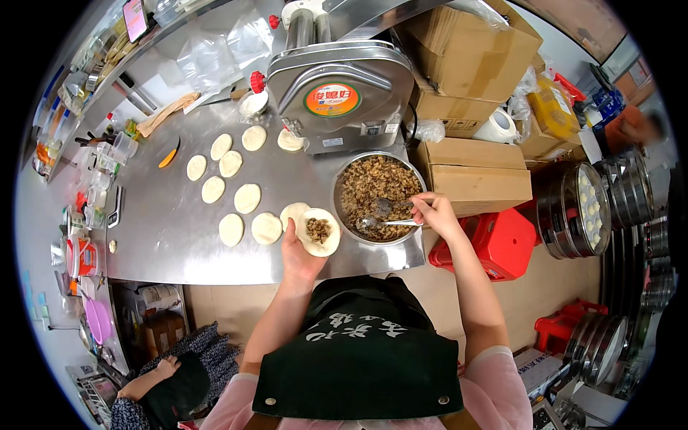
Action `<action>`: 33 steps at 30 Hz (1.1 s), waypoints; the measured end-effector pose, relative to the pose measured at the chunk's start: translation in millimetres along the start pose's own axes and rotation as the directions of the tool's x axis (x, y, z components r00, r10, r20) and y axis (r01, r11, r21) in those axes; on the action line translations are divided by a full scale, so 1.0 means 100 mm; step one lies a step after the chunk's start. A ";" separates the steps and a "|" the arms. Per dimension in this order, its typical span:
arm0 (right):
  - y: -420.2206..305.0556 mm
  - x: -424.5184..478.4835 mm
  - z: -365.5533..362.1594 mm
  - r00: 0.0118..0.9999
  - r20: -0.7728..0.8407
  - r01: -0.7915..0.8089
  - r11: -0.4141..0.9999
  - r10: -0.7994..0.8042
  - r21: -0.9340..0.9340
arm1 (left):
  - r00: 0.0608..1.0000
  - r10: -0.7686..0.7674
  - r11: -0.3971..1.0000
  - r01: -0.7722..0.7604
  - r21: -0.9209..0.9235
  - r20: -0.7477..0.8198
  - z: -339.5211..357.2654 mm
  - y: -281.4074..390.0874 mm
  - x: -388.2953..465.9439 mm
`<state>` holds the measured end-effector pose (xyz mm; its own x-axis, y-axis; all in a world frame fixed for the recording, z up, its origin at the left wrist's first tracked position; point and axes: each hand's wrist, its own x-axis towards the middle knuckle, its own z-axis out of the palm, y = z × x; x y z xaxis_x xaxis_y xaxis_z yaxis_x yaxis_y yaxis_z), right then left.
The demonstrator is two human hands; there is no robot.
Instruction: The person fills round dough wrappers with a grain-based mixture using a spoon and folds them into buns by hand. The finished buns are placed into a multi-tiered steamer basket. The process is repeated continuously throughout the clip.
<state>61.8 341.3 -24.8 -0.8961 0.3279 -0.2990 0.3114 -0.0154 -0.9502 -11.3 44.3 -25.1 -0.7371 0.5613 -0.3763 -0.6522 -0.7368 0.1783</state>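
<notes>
On the upturned palm of my left hand [301, 260] lies a round dough wrapper [328, 244] with a small mound of brown minced filling [318, 230] at its middle. My right hand [436, 214] pinches the handle of a metal spoon [385, 206] over the right rim of a steel bowl [337, 207]. Chopped brown filling [371, 174] fills much of that bowl. A second metal spoon [368, 223] rests in it, its handle reaching the rim below my fingers. Left of the bowl, several flat dough rounds [248, 198] are spread out; one [293, 210] is partly hidden behind the held wrapper.
A steel dough machine [338, 70] stands at the back of the steel table [161, 231]. Cardboard boxes [478, 177] and a red plastic stool [500, 244] are on the right, beyond them steamers [553, 215]. Another person's hand [168, 366] shows at lower left.
</notes>
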 end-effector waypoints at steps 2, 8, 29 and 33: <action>0.14 0.20 -0.07 0.993 0.023 -0.113 0.994 0.113 -0.006 | 1.000 0.025 0.999 -0.025 0.032 0.001 0.03 0.02 -0.09; 0.35 0.30 -0.10 0.995 -0.094 -0.001 0.983 -0.016 -0.182 | 0.998 0.065 0.998 -0.064 0.028 -0.018 0.05 0.03 -0.27; -0.08 -1.09 0.78 0.866 -0.226 0.433 0.895 -0.447 -0.110 | 0.931 -0.357 0.923 0.340 0.178 0.075 0.82 -0.66 0.04; -0.03 -1.36 0.82 0.801 -0.430 0.423 0.902 -0.417 -0.087 | 0.894 -0.444 0.843 0.398 0.363 0.052 0.85 -0.89 0.00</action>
<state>157.3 219.5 11.6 -0.7113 0.6754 0.1946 -0.0704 0.2070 -0.9758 31.8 141.5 36.4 -0.3785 0.8490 -0.3686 -0.9071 -0.2611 0.3301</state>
